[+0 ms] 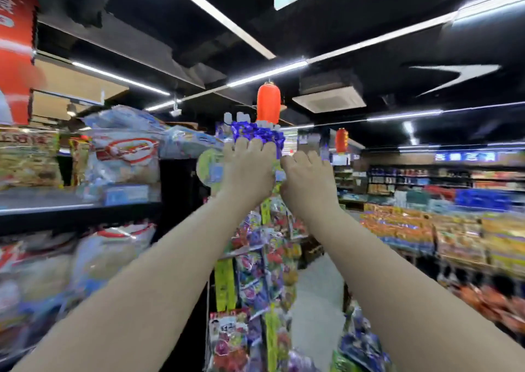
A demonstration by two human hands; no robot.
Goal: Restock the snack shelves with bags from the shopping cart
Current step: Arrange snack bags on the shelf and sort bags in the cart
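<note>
Both up | left hand (248, 170) grips blue bag (255, 131) | right hand (308, 178) curled

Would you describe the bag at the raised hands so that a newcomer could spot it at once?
Find the larger orange lantern overhead. Straight below it, atop the rack of hanging snacks, the left hand holds the blue bag. Only it is glossy deep blue; the shelf bags to its left are pale.

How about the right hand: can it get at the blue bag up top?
Probably yes. The right hand is raised right of the blue bag, level with the left hand on it; nothing shows between them. Blur hides the fingers.
</note>
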